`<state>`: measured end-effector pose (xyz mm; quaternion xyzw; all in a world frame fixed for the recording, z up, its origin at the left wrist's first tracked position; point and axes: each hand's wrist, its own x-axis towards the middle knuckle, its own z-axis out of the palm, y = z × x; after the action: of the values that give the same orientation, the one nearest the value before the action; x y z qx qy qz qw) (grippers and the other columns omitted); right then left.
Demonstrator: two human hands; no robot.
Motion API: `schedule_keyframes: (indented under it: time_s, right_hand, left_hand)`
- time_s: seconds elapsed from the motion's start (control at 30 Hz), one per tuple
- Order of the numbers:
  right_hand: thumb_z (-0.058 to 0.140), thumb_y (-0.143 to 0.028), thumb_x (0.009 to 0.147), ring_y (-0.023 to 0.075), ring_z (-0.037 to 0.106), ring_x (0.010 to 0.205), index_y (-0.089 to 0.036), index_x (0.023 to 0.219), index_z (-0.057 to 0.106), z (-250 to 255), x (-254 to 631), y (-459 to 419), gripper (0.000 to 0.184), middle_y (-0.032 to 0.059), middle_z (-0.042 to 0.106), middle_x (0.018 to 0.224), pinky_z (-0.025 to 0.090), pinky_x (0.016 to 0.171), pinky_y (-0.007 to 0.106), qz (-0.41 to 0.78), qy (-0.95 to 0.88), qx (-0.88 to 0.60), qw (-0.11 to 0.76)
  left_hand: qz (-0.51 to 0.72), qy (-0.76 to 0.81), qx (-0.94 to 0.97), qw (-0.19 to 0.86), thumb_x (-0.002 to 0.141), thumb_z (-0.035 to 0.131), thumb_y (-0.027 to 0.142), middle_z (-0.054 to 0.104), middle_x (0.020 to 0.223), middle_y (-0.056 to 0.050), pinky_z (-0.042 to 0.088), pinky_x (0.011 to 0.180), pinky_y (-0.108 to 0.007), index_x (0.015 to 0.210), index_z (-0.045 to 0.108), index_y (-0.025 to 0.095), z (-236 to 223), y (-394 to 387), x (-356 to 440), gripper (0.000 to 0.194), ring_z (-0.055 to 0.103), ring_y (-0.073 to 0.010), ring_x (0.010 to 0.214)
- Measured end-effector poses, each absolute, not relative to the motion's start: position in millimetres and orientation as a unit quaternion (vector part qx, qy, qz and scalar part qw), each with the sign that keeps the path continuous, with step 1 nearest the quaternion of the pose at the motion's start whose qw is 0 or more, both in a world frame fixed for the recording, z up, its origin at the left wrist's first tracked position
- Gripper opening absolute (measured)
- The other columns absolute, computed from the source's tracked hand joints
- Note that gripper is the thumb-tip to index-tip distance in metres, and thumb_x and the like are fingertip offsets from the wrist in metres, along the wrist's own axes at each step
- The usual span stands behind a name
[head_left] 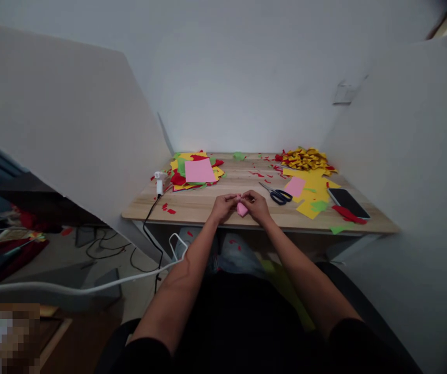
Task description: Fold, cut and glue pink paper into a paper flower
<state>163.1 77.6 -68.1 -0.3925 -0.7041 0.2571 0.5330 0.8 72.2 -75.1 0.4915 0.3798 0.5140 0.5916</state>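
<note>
Over the front edge of the wooden table, a small folded piece of pink paper [242, 209] is held between both hands. My left hand [224, 206] pinches it from the left, fingers closed. From the right, my right hand [257, 205] is closed on its upper part, with the fingertips of both hands almost meeting. The hands partly cover the paper, so its full shape is hidden. Just right of my right hand lie dark-handled scissors [279, 195], blades partly apart and pointing back left.
A flat pink sheet [200, 170] tops a pile of coloured scraps at back left. Yellow folded pieces [305, 158] are heaped at back right, near yellow sheets [317, 181]. A phone [348, 202] lies at right; a white charger [159, 184] with a black cable stands left. Partitions flank the table [235, 187].
</note>
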Motion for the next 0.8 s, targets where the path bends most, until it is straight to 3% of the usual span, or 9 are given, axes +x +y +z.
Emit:
schedule_keyframes:
  time_s: [0.27,0.8]
  right_hand:
    - [0.065,-0.041,0.085,0.0182,0.053,0.070,-0.023,0.082,0.069,-63,165,71,0.018,0.0039,0.064,0.082,0.044,0.069,0.031,0.214,-0.721,-0.401,0.524]
    - [0.067,-0.049,0.083,0.0168,0.057,0.066,-0.021,0.090,0.067,-65,162,67,0.029,0.0009,0.067,0.074,0.044,0.066,0.029,0.257,-0.699,-0.438,0.504]
  left_hand:
    - [0.509,0.369,0.495,0.600,0.095,0.063,0.034,0.069,0.099,-0.005,0.058,0.073,-0.032,0.107,0.065,0.013,-79,75,1,0.025,0.067,-0.0142,0.081]
    - [0.558,0.371,0.460,0.583,0.095,0.063,0.033,0.067,0.105,-0.006,0.058,0.078,-0.035,0.110,0.064,0.013,-82,78,-3,0.025,0.067,-0.0164,0.088]
